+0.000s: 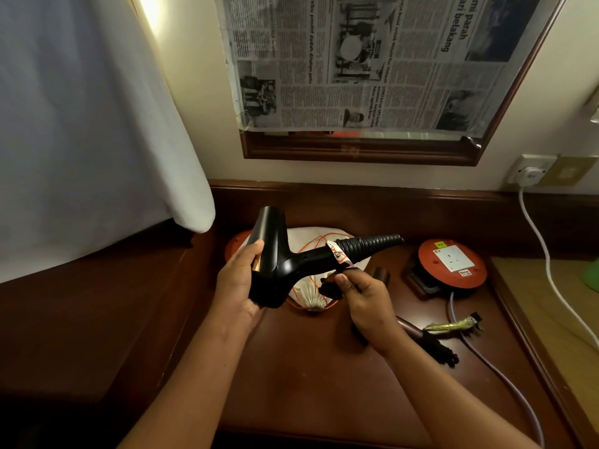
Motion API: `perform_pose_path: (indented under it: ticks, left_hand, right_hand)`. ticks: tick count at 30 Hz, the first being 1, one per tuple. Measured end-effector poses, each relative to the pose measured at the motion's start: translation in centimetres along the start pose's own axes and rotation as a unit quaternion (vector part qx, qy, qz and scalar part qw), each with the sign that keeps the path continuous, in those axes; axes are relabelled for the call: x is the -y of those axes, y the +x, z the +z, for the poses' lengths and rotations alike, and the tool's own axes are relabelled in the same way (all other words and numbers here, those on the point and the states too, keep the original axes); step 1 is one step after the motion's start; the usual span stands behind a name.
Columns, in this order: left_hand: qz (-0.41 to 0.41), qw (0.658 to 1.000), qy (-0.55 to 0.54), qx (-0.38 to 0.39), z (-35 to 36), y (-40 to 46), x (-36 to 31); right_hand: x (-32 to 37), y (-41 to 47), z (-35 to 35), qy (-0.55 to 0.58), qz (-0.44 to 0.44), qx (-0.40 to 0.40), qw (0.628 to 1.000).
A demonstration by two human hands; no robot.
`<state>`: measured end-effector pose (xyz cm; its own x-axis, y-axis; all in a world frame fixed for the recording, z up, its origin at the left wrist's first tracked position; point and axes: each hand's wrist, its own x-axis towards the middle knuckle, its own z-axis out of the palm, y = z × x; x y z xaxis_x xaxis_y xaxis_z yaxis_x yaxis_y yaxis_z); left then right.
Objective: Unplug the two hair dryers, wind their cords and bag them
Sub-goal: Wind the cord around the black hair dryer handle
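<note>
- Hair dryer (275,264), black, held in the air above a dark wooden desk (324,384), just left of the middle of the view; its barrel points to 11 o'clock and its handle runs toward 3 o'clock, ending in a ribbed rubber sleeve (369,244).
- Handling, as a judgement: a hard, smooth plastic shell, likely fairly light but nose-heavy, so the barrel or the bend into the handle is the safest hold; the glossy surface could slip.
- Cord (330,286), black, soft and springy; it will want to uncoil, so it needs pinning while wound. How much is wound cannot be told.
- Left hand (240,286) wraps the barrel from 9 o'clock, thumb on the near side, fingers hidden behind.
- Right hand (363,303), just below the handle at 5 o'clock from the dryer, pinches a dark bunch of cord between thumb and curled fingers.
- White drawstring bag (311,290) with an orange string lies on the desk directly under the dryer.
- Second dark dryer (418,335) appears to lie at 4 o'clock, partly hidden by the right forearm, its cord bundled.
- Red round extension reel (452,264) with a white socket sits at 3 o'clock; a grey cable (505,380) trails from it toward 5 o'clock.
- White plug (530,175) sits in a wall socket at 2 o'clock.
- Newspaper (372,59) covers a framed mirror at 12 o'clock; a pale cloth hangs at 10 o'clock.
</note>
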<state>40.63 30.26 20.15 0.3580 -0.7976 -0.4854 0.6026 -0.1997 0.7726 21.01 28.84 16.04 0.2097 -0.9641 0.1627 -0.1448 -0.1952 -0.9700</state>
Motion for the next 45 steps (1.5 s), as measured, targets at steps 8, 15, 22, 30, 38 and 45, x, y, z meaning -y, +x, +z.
perform_pose_path:
  ticks: [8,15,22,30,38,45]
  left_hand:
    - [-0.007,0.999,0.024,-0.027,-1.1,0.6,1.5]
    - [-0.023,0.999,0.036,-0.019,-1.8,0.7,1.8]
    - [-0.042,0.997,0.065,-0.010,-2.9,0.9,2.7]
    - [-0.006,0.992,0.124,-0.011,-4.2,0.9,5.9]
    - [0.032,0.987,0.154,-0.042,-4.5,0.7,11.1]
    - [0.023,0.975,0.204,-0.091,-6.7,1.2,17.2]
  right_hand:
    - [-2.8,-1.5,1.8,-0.104,0.003,-0.021,0.994]
    - [-2.7,-1.5,2.0,-0.046,0.044,-0.112,0.992]
    - [-1.8,-1.4,1.3,-0.152,0.106,-0.173,0.967]
    - [-2.5,-2.3,0.1,0.095,0.250,-0.037,0.963]
    - [-5.7,-1.8,-0.6,0.412,0.396,-0.088,0.816]
    - [-13.3,-3.0,1.1,0.300,0.494,-0.107,0.809]
